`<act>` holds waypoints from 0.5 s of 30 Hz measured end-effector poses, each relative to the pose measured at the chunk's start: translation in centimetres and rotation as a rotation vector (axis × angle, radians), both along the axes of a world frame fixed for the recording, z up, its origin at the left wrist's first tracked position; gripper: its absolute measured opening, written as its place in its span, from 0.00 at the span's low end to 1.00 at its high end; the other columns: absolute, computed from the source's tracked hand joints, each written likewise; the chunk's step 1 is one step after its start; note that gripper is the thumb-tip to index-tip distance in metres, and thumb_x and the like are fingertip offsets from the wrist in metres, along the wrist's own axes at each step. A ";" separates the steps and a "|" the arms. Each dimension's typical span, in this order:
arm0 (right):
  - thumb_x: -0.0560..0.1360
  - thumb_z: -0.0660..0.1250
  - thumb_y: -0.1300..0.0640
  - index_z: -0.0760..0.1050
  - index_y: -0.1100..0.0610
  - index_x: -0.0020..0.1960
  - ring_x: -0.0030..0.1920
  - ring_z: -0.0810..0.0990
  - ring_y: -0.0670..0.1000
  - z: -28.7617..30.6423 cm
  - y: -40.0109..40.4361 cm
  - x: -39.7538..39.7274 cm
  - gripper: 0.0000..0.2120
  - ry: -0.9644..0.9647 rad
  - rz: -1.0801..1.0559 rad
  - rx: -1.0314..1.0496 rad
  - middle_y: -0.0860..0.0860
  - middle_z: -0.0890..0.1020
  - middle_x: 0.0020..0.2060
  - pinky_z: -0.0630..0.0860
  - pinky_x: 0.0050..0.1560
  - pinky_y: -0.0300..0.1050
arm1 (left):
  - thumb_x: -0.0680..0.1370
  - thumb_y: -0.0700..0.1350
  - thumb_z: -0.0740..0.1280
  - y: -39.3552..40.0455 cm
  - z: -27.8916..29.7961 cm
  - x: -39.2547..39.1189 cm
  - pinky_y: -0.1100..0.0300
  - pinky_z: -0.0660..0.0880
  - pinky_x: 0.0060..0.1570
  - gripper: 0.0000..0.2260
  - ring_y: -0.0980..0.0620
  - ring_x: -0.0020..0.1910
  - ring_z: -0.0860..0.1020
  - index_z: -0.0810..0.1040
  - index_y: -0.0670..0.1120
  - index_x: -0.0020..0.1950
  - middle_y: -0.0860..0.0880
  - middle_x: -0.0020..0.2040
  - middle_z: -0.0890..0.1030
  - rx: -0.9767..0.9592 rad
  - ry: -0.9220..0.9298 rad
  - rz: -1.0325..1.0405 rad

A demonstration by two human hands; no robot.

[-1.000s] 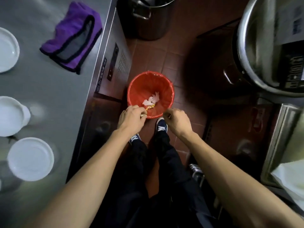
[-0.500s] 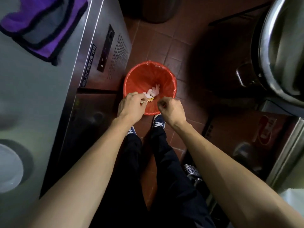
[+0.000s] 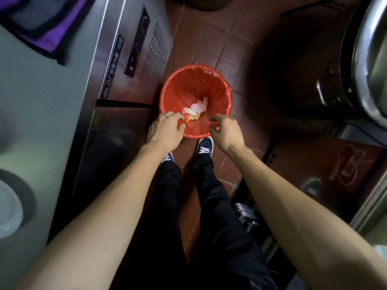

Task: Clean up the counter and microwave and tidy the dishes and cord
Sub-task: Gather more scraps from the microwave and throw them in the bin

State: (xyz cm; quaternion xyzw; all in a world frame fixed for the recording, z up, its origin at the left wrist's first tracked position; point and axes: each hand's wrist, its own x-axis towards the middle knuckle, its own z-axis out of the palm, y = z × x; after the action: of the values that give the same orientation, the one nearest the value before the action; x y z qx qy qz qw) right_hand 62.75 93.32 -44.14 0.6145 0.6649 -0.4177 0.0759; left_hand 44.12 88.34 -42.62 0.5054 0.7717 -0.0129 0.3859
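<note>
One red bin (image 3: 195,88), centre of frame, standing on the brown tiled floor (image 3: 222,38) beside the steel counter front (image 3: 134,59). A thin red liner (image 3: 209,70) is folded over its rim. At the bottom lies one crumpled white wad (image 3: 198,106) touching a small heap of yellow scraps (image 3: 193,117); the scraps are too small to count.

Left hand (image 3: 165,130): at the near-left rim, fingers curled, pinching a fold of liner. Right hand (image 3: 227,131): at the near-right rim, fingers curled, pinching the liner edge. Two hands, both on the liner, apart from each other.

Two blue shoes (image 3: 205,146) just below the bin. One purple cloth (image 3: 41,24) on the counter top, upper left of frame. One white dish (image 3: 8,210), partly cut off at the left edge. One large steel pot (image 3: 368,59), upper right.
</note>
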 end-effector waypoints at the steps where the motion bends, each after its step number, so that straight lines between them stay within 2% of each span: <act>1: 0.76 0.64 0.58 0.78 0.55 0.63 0.55 0.82 0.58 0.5 0.1 0.2 0.16 -0.005 0.015 0.000 0.56 0.83 0.57 0.79 0.54 0.52 | 0.81 0.49 0.65 -0.2 0.5 -0.1 0.50 0.73 0.60 0.13 0.46 0.61 0.75 0.77 0.52 0.64 0.51 0.62 0.78 -0.008 0.002 -0.004; 7: 0.78 0.62 0.57 0.77 0.55 0.65 0.56 0.81 0.61 5.4 2.0 0.2 0.16 -0.035 0.197 0.070 0.57 0.81 0.60 0.79 0.53 0.53 | 0.81 0.50 0.63 -0.5 5.5 -0.3 0.46 0.72 0.63 0.16 0.44 0.64 0.75 0.74 0.51 0.69 0.49 0.66 0.77 0.002 0.030 -0.009; 12: 0.79 0.63 0.58 0.77 0.55 0.67 0.64 0.78 0.56 11.1 4.2 -1.5 0.18 0.054 0.321 0.207 0.52 0.80 0.65 0.75 0.61 0.50 | 0.82 0.53 0.62 -0.5 10.6 -1.0 0.48 0.71 0.64 0.19 0.45 0.67 0.73 0.72 0.52 0.72 0.51 0.69 0.75 0.079 0.039 0.090; 15: 0.77 0.64 0.57 0.78 0.56 0.64 0.60 0.79 0.57 15.0 5.6 -3.2 0.16 0.107 0.385 0.304 0.53 0.82 0.61 0.76 0.57 0.50 | 0.81 0.53 0.62 -0.3 13.9 -1.7 0.48 0.71 0.64 0.18 0.46 0.67 0.73 0.72 0.52 0.71 0.51 0.69 0.75 0.165 0.069 0.138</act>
State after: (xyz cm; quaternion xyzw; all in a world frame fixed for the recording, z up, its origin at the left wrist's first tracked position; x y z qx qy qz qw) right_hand 59.56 98.92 -29.14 0.4579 0.8279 -0.3228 0.0255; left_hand 42.46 87.99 -28.72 0.4802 0.8159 0.0598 0.3163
